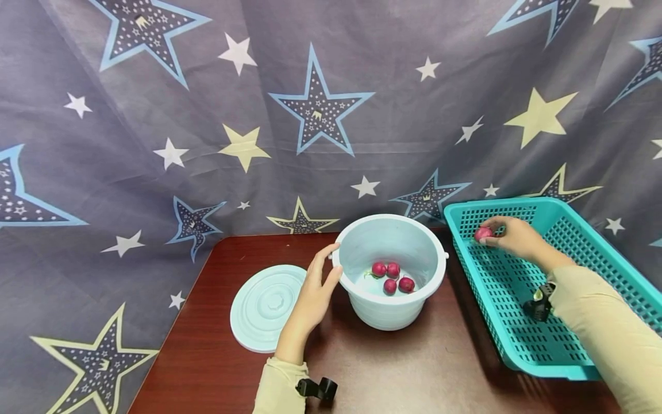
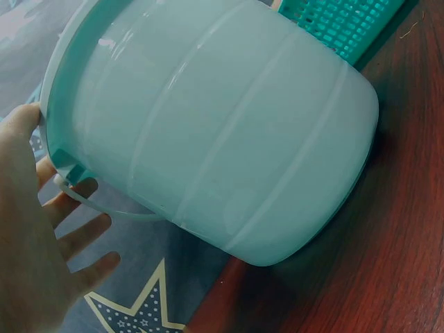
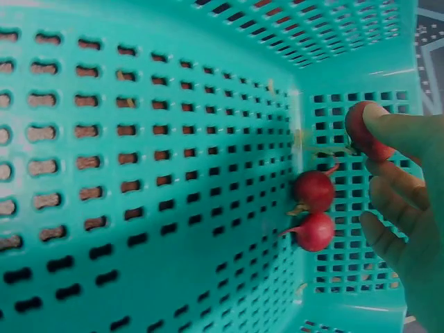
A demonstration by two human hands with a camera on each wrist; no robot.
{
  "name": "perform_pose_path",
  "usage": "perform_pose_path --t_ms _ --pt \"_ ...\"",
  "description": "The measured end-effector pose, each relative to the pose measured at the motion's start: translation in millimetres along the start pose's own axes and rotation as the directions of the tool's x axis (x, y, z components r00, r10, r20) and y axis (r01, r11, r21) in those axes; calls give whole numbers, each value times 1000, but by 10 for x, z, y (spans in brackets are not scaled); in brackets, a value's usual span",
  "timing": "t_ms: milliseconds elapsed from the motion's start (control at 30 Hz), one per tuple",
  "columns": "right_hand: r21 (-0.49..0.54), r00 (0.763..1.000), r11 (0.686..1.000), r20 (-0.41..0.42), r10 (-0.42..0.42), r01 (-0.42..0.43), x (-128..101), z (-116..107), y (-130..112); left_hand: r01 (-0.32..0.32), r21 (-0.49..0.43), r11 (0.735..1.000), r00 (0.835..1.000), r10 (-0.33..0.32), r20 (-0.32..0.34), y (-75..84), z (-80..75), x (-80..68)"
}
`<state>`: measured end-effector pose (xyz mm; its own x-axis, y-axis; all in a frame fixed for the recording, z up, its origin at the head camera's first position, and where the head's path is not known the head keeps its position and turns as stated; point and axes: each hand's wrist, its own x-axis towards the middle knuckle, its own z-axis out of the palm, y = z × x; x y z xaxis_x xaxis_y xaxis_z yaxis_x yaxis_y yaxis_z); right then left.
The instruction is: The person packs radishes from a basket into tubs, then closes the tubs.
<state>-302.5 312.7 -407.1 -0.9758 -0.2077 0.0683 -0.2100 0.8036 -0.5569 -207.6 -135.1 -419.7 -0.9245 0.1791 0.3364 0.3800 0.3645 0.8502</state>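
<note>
My left hand (image 1: 327, 269) rests against the left side of a pale blue bucket (image 1: 385, 310), thumb at the rim and fingers straight. The left wrist view shows that hand (image 2: 41, 229) spread open beside the bucket wall (image 2: 222, 132). Several red radishes (image 1: 392, 277) lie in the bucket. My right hand (image 1: 491, 233) reaches into the far left corner of a teal slotted basket (image 1: 532, 365) and pinches one radish (image 1: 483, 233). In the right wrist view the pinched radish (image 3: 364, 132) is held by the fingertips (image 3: 388, 128), above two more radishes (image 3: 313, 191) on the basket floor (image 3: 139, 173).
The bucket's round pale blue lid (image 1: 266, 307) lies flat on the dark red table (image 1: 414, 368), left of my left hand. A star-patterned grey cloth (image 1: 310, 115) hangs behind and drapes over the table's left side. The basket fills the right side.
</note>
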Motion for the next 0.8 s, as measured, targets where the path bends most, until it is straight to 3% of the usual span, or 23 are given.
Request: perform_pose_path --t_ms 467,800 --pt "31 998 998 -35 -50 51 -154 -237 -289 10 -53 999 1000 -10 13 29 -5 6" --pt "44 994 995 -61 -88 90 -270 -331 -503 -21 -6 1000 1000 21 -1 -16 5 19"
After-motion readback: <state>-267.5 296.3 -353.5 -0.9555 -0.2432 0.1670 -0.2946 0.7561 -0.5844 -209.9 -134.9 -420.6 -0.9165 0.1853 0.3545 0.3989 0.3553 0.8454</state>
